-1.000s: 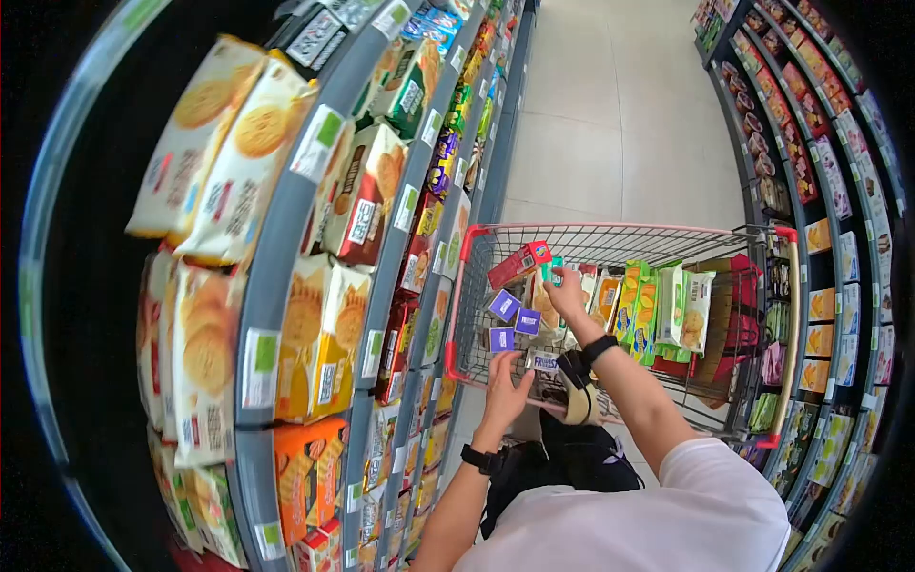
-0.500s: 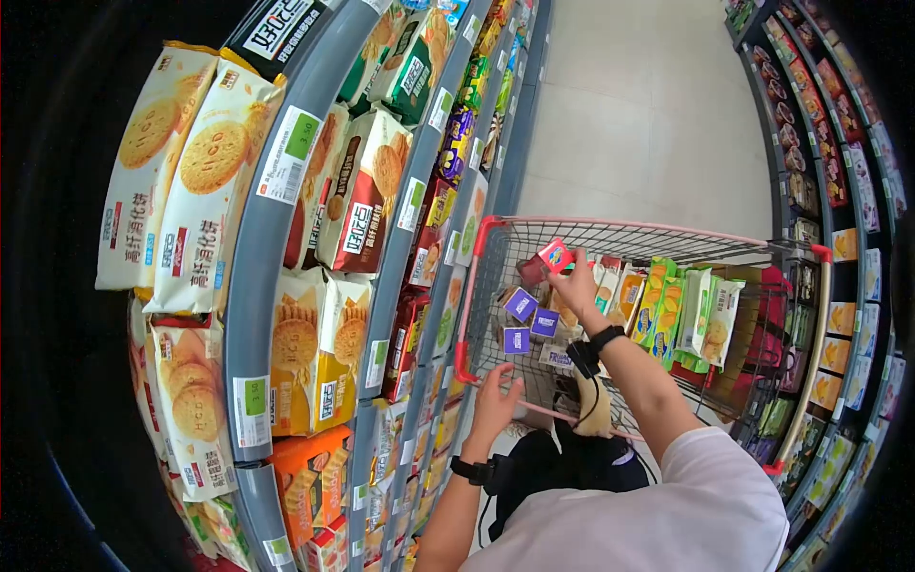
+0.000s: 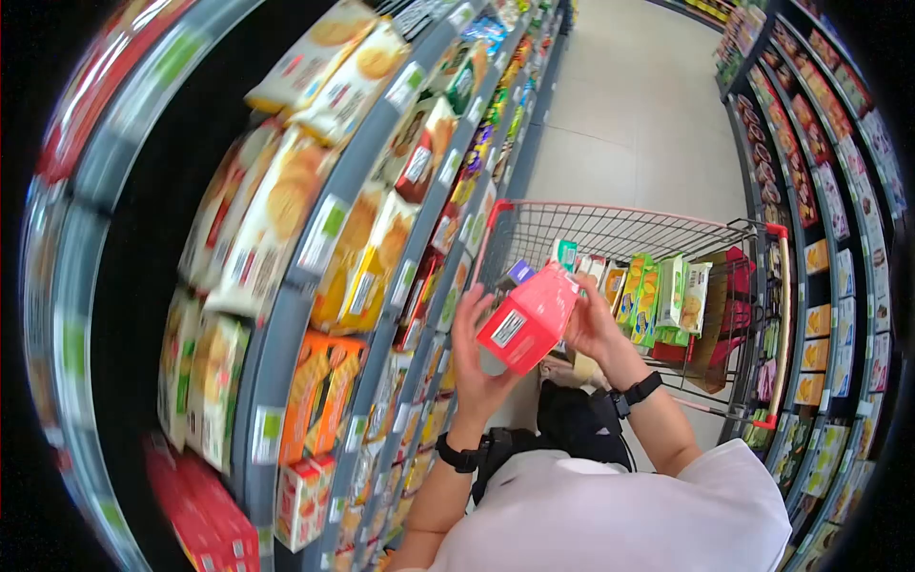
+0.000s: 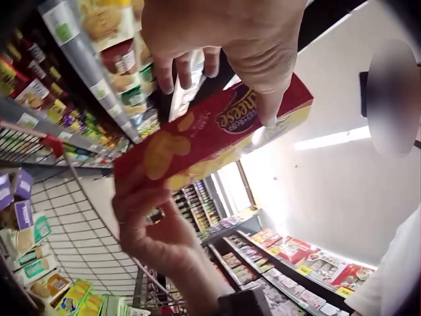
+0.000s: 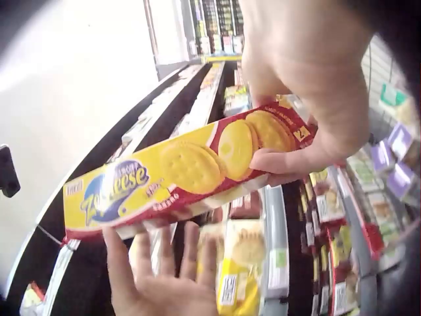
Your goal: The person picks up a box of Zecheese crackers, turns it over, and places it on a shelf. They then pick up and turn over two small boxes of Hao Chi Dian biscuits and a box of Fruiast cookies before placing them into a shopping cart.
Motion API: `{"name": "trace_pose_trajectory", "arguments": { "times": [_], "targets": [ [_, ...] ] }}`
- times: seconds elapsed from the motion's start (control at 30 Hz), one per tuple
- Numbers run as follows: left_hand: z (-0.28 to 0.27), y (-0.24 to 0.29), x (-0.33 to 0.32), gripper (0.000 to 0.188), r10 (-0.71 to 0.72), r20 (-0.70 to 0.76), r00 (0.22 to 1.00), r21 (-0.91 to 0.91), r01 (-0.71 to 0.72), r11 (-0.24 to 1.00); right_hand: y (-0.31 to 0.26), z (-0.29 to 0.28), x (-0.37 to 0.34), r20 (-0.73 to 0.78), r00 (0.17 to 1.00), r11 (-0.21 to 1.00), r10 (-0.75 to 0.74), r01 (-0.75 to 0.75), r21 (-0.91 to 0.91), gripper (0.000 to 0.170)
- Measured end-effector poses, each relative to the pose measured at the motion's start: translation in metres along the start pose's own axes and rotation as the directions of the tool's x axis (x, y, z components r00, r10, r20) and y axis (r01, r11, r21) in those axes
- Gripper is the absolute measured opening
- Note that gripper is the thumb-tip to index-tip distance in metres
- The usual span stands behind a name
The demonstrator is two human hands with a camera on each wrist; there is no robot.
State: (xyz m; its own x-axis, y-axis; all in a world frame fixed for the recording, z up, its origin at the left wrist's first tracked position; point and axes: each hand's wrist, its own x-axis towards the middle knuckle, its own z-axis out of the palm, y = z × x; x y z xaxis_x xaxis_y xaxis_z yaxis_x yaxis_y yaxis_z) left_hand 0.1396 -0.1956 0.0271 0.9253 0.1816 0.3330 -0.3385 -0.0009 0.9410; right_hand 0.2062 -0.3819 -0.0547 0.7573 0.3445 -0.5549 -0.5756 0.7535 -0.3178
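The tall shelf (image 3: 295,307) is seen at the left, and the shopping cart (image 3: 778,231) at its right, with yellow-and-green packs (image 3: 643,300), a green box (image 3: 567,253) and a purple box (image 3: 519,272) in view inside. Above the left part of the cart, and clear of its load, the red box (image 3: 529,310) is held in the air; half a second ago it was held lower, over the boxes at that end, by one hand alone. It has since been lifted nearer the body and brought to the second hand, so the work may be judged to have passed from picking out to handling or turning. Its long axis is slanted from the right hand (image 3: 593,324), at the far right, to the left hand (image 3: 471,357), at the near left; the near-left end is tipped up towards the head, and a barcode (image 3: 508,329) is shown there. In the right wrist view the brand lettering (image 5: 118,187) is set towards the end away from the right hand, the biscuit picture beside it. The box is gripped by the right hand, thumb on the printed face; the left hand's fingers are spread and nearly straight, only its thumb being laid against the box.
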Motion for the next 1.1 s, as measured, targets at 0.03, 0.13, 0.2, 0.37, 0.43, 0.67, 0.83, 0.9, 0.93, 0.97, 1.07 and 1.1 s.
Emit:
{"name": "trace_pose_trajectory", "arguments": {
  "times": [0.03, 0.13, 0.2, 0.37, 0.43, 0.67, 0.83, 0.9, 0.93, 0.97, 1.07, 1.1],
  "targets": [
    [-0.017, 0.011, -0.012, 0.076, 0.018, 0.083, 0.996, 0.083, -0.025, 0.996, 0.021, 0.003, -0.005, 0.031, 0.988, 0.987, 0.153, -0.154, 0.043, 0.045],
    [-0.047, 0.052, -0.039, 0.075, 0.088, 0.116, 0.989, 0.16, -0.106, 0.981, 0.082, 0.007, -0.011, 0.113, 0.955, 0.961, 0.276, -0.276, -0.014, 0.043],
    [-0.066, 0.074, -0.06, 0.073, 0.163, 0.065, 0.984, 0.188, -0.172, 0.967, 0.112, 0.031, -0.028, 0.163, 0.937, 0.947, 0.308, -0.286, -0.145, 0.045],
    [-0.119, 0.136, -0.119, 0.087, 0.113, -0.002, 0.994, 0.364, -0.104, 0.925, 0.171, 0.068, -0.064, 0.239, 0.827, 0.82, 0.509, -0.383, -0.425, 0.058],
    [-0.135, 0.154, -0.142, 0.086, 0.158, 0.049, 0.986, 0.49, -0.161, 0.857, 0.2, 0.058, -0.055, 0.194, 0.813, 0.695, 0.55, -0.316, -0.646, 0.065],
    [-0.205, 0.205, -0.227, 0.086, -0.006, -0.109, 0.994, 0.375, 0.046, 0.926, 0.222, 0.132, -0.124, 0.436, 0.744, 0.061, 0.506, 0.473, -0.879, 0.063],
    [-0.24, 0.205, -0.276, 0.102, -0.173, -0.116, 0.978, -0.242, 0.141, 0.96, 0.236, 0.204, -0.219, 0.736, 0.244, 0.41, 0.632, 0.701, -0.584, 0.079],
    [-0.243, 0.205, -0.288, 0.098, -0.18, -0.113, 0.977, -0.281, 0.143, 0.949, 0.255, 0.209, -0.235, 0.712, 0.208, 0.373, 0.671, 0.735, -0.566, 0.085],
    [-0.244, 0.204, -0.292, 0.097, -0.176, -0.127, 0.976, -0.286, 0.134, 0.949, 0.263, 0.207, -0.236, 0.722, 0.171, 0.39, 0.67, 0.746, -0.539, 0.088],
    [-0.246, 0.203, -0.295, 0.096, -0.17, -0.14, 0.976, -0.29, 0.123, 0.949, 0.269, 0.207, -0.237, 0.732, 0.134, 0.406, 0.668, 0.758, -0.51, 0.091],
    [-0.246, 0.216, -0.303, 0.088, -0.039, -0.276, 0.96, -0.045, 0.028, 0.999, 0.274, 0.208, -0.245, 0.755, 0.191, 0.405, 0.627, 0.748, -0.526, 0.081],
    [-0.244, 0.227, -0.303, 0.084, 0.077, -0.319, 0.945, 0.152, -0.03, 0.988, 0.277, 0.208, -0.246, 0.8, 0.214, 0.429, 0.56, 0.751, -0.501, 0.076]
  ]
}}
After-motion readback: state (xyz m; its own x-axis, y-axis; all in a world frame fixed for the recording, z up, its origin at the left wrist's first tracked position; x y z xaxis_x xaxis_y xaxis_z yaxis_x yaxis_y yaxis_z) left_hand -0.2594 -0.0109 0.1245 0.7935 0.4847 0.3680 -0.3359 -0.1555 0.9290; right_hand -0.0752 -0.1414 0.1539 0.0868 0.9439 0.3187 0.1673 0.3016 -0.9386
